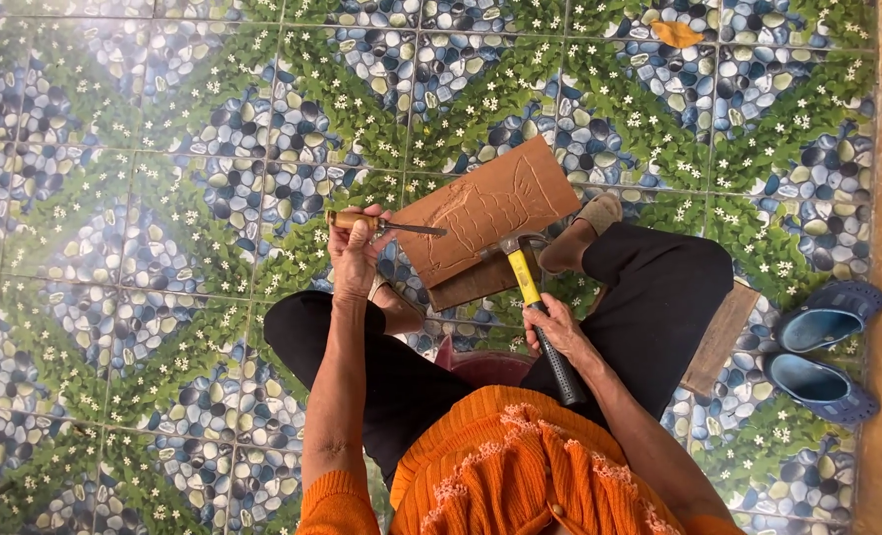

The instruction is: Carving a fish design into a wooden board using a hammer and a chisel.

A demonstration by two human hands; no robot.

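Brown wooden board (pixel 482 215), flat and tilted on the tiled floor (pixel 144 198), faint carved lines across its face. Seen from above, looking down past an orange knitted sweater (pixel 500 466) and black trousers (pixel 649 297), knees spread to either side.

Left hand (pixel 354 253) wrapped tight round the wooden handle of a chisel (pixel 386 224), fingers closed fully on it. Metal blade running out from the fist toward the board, tip resting at or just over the board's near left edge; actual contact too fine to tell.

Right hand (pixel 555 332) clamped round the black grip of a hammer (pixel 535 297), held about midway along the handle. Yellow shaft rising away from the fist, steel head up beyond it, lying at the board's lower right corner, just beside a bare foot (pixel 581 233).

Board ahead of both fists, between them, nearer the chisel tip and hammer head than either palm. Second darker plank (pixel 470 282) peeking out beneath the board, toward the hammer hand.

Further right of the hammer hand, well apart: another flat wooden piece (pixel 723 337) under the right leg, then a pair of blue clogs (pixel 822 357) side by side. Floor tiles printed with blue and grey pebbles, green leaves, tiny white flowers.
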